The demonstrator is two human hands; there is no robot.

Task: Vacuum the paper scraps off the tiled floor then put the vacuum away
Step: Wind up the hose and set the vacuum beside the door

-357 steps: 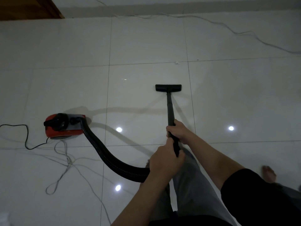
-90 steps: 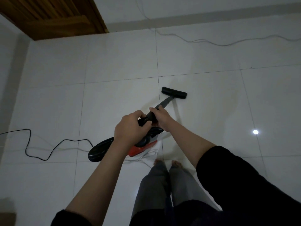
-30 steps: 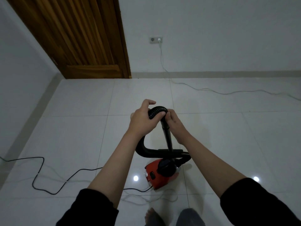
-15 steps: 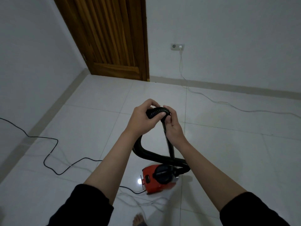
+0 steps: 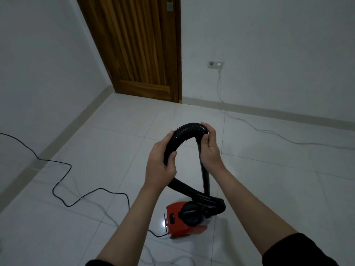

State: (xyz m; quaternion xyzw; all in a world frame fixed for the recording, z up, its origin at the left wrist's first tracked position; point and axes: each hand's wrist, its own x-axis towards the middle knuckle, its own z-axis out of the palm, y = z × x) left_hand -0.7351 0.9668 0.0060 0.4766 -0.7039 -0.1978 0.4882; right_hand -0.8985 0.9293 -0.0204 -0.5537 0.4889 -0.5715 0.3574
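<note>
The red vacuum (image 5: 178, 224) with its black top sits on the tiled floor (image 5: 99, 150) below my hands. Its ribbed black hose (image 5: 187, 128) arches up between them. My left hand (image 5: 160, 162) grips the left leg of the arch. My right hand (image 5: 209, 145) grips the right end, where the hose joins the rigid black tube (image 5: 205, 174) that runs down to the vacuum. The nozzle head is hidden behind the vacuum body. No paper scraps show on the floor.
A black power cord (image 5: 63, 181) snakes across the floor at left. A pale cable (image 5: 269, 131) runs from the wall socket (image 5: 215, 64) along the floor at right. A wooden door (image 5: 142, 47) stands in the corner ahead. Thin whitish cords lie near my feet.
My hands have drawn apart along the hose, widening the arch. The view has lifted and turned, so the door and socket sit higher and the vacuum lies lower right.
</note>
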